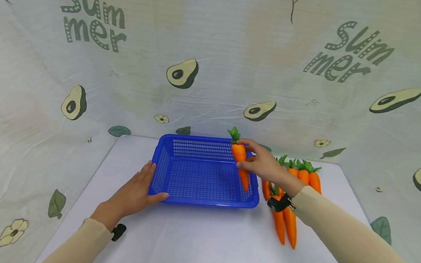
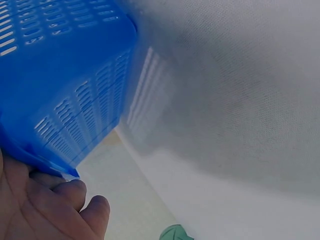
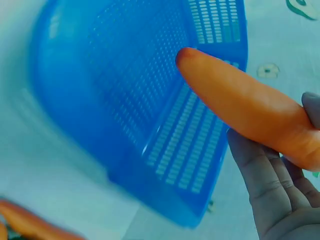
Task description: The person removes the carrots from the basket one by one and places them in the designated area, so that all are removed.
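A blue plastic basket [image 1: 203, 202] with slotted walls stands at the middle of the table, its inside bare in the head view. Over its right end, my right hand [image 1: 263, 163] holds an orange carrot [image 1: 239, 154] by its upper part, green leaves up and tip pointing down. In the right wrist view the carrot [image 3: 245, 95] lies between thumb and fingers, above the basket [image 3: 160, 190]. At the basket's left end, my left hand [image 1: 134, 194] rests along the rim, fingers extended and thumb on the front corner. The left wrist view shows its fingers [image 2: 70, 196] against the rim.
Several more carrots [image 1: 290, 226] with green tops lie in a group on the table right of the basket, partly behind my right forearm. A white cloth covers the table [image 1: 184, 247]. Behind it hangs a curtain [image 1: 219, 43] printed with avocados and lettering.
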### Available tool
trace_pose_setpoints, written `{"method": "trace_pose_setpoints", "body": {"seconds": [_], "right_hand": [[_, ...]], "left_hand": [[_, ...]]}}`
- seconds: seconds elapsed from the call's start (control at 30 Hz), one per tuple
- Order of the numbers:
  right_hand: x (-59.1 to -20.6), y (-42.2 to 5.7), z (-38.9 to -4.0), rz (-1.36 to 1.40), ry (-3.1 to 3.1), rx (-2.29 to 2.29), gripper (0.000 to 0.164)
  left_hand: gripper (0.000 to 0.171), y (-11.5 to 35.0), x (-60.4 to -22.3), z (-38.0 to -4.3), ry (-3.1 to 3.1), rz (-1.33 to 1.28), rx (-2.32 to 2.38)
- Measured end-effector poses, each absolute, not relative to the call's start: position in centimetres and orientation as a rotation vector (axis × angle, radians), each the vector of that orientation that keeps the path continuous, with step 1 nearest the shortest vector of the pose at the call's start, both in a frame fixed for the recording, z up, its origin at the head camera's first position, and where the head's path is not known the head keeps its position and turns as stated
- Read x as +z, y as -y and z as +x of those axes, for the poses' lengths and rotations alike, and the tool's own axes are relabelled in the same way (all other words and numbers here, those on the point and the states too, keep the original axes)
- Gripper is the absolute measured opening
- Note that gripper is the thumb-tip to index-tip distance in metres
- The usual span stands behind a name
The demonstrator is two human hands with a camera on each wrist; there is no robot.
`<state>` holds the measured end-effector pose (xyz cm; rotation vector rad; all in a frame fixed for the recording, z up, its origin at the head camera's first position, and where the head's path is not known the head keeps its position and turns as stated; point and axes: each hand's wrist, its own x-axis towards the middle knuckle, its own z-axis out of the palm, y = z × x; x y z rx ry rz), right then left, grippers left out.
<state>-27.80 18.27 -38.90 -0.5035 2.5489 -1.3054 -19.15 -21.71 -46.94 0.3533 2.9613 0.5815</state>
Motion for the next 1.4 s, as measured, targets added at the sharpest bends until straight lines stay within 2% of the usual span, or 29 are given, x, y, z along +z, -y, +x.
{"method": "trace_pose_setpoints", "body": {"seconds": [0.5,0.73,1.03,1.17,1.4], "right_hand": [[-39.6,-25.4,-24.8,-0.299,-2.727,-1.237,0.068],[-40.7,-29.3,-22.7,-0.15,-2.839,-1.062,0.07],[-43.4,-33.8,-20.0,0.03,-2.909,-0.779,0.074],[-45.2,-34.7,-18.9,0.108,-2.873,-0.733,0.077],[-48.4,-35.6,-17.5,0.174,-2.839,-0.716,0.072]], "left_hand": [[0.12,21.9,-47.6,-18.8,-2.964,0.365,0.531],[0.12,22.0,-47.6,-18.8,-2.965,0.378,0.539],[0.12,22.2,-47.6,-19.0,-2.966,0.375,0.53],[0.12,22.2,-47.5,-19.1,-2.966,0.375,0.522],[0.12,21.6,-47.3,-19.5,-2.959,0.394,0.498]]}}
